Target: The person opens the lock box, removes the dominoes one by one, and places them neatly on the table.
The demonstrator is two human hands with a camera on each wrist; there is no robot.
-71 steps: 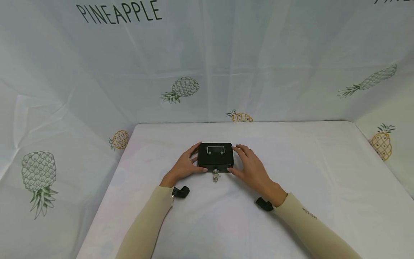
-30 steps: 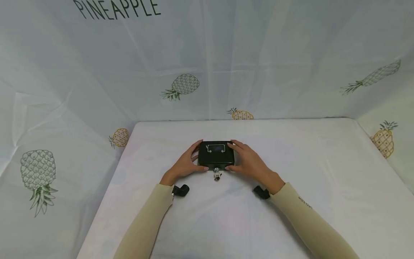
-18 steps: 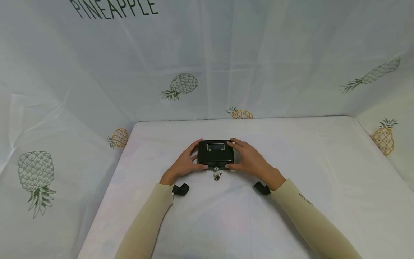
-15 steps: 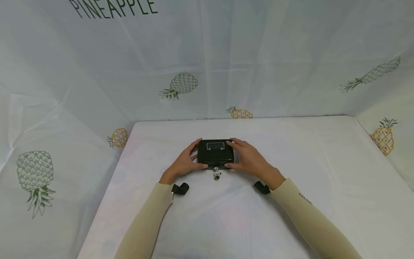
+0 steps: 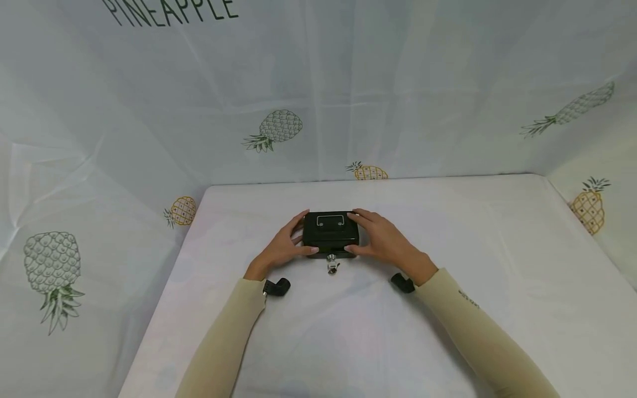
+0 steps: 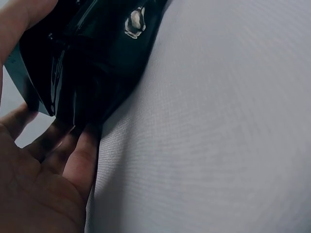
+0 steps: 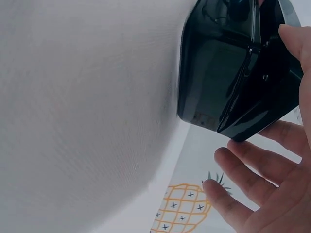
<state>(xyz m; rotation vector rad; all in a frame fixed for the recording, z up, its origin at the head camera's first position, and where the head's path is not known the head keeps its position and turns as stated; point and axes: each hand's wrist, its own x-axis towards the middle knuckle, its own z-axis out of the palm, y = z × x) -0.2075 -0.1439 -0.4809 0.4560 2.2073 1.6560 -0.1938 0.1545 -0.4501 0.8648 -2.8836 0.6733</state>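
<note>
A black cash box (image 5: 330,236) with a thin wire handle (image 5: 330,218) on its lid stands on the white-covered table. From its front lock hangs a silver key with a small charm (image 5: 332,265). My left hand (image 5: 281,247) grips the box's left end, thumb at the front edge and fingers along the side. The right hand (image 5: 385,242) holds the other end, thumb at the front and index finger over the lid's back corner. In the right wrist view the lid (image 7: 265,116) is tilted up from the base (image 7: 209,80), leaving a dark wedge-shaped gap.
White cloth (image 5: 318,326) covers the table, and pineapple-printed sheets (image 5: 423,110) hang behind it and at both sides. Each wrist wears a small black camera, such as the left wrist camera (image 5: 277,287).
My right index finger has shifted from the box's right side onto the lid's back corner. The lid's front edge seems slightly raised. The left hand keeps its hold; the head view has tilted slightly.
</note>
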